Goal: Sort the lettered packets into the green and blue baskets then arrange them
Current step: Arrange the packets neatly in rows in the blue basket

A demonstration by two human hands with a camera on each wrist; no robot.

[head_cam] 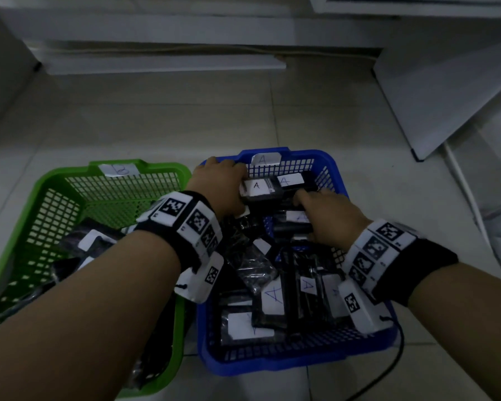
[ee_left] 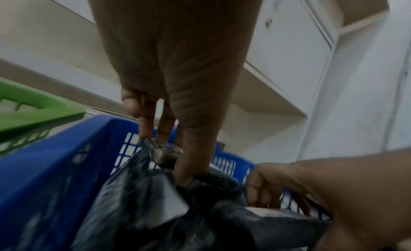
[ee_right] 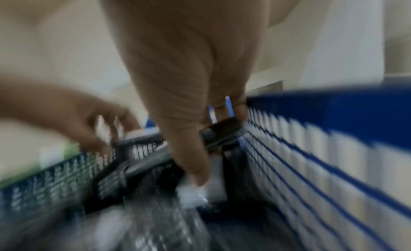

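We wear a black band on each bare forearm. White blocks with black square codes ring them. A thin black cable trails off the right one.

- The tiled floor carries everything.
- A green basket rests on it at 8 o'clock.
- A blue basket sits just beside it, at 5 o'clock.
- A black cable lies on the tiles at 5 o'clock, by the blue basket's near corner.
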